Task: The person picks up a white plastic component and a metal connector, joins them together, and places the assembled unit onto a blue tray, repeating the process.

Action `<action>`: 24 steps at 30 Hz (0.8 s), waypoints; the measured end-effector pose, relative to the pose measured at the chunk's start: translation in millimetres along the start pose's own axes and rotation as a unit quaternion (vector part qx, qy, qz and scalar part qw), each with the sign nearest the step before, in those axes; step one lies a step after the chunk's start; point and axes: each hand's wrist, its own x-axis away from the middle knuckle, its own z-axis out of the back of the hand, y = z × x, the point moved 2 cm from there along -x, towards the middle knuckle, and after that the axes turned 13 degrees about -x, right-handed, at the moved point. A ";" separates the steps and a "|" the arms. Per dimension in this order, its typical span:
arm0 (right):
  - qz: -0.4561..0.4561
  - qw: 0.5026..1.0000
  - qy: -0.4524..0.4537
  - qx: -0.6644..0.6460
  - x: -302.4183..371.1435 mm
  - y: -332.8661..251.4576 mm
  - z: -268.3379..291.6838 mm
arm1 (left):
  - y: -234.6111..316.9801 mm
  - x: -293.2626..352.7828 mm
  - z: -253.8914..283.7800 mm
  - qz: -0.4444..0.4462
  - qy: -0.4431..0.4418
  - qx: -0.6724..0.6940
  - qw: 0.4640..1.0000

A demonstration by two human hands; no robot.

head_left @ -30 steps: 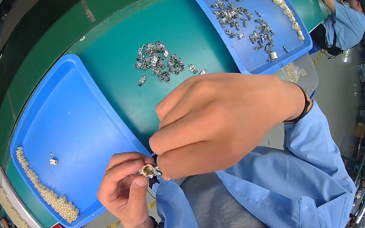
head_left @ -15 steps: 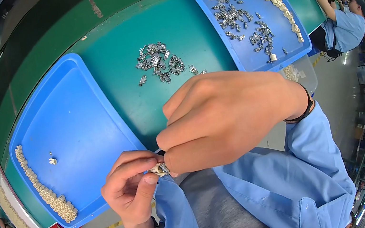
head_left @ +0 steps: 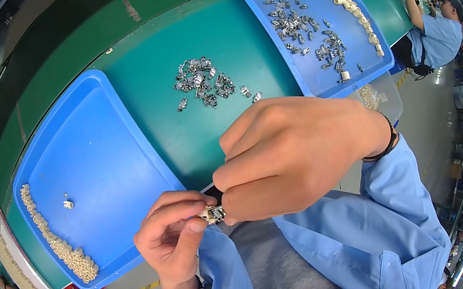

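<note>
Close to my body, my left hand (head_left: 169, 240) pinches a small cream plastic housing (head_left: 205, 215) between thumb and fingers. A shiny metal clip (head_left: 216, 213) sits at the housing's right end. My right hand (head_left: 300, 154) is closed, palm down, with its thumb and forefinger against that clip; its fingertips are partly hidden. Beyond my hands, a loose pile of similar metal clips (head_left: 196, 80) lies on the green tabletop (head_left: 173, 145), and a few single ones lie beside it.
A blue tray (head_left: 106, 107) on the left holds cream parts (head_left: 58, 244) along its edge and one lone part (head_left: 68, 204). The right blue tray (head_left: 279, 44) holds metal clips (head_left: 290, 21) and cream cylinders (head_left: 351, 2). Co-workers (head_left: 437, 36) stand at both sides.
Both hands have shifted slightly right together with the housing. More of the metal clip shows between them. The co-worker at right has moved an arm.
</note>
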 end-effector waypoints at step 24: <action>0.041 0.997 0.067 -0.018 -7.0 14.1 -14.7 | -19.6 6.2 4.2 0.025 -0.015 0.163 0.986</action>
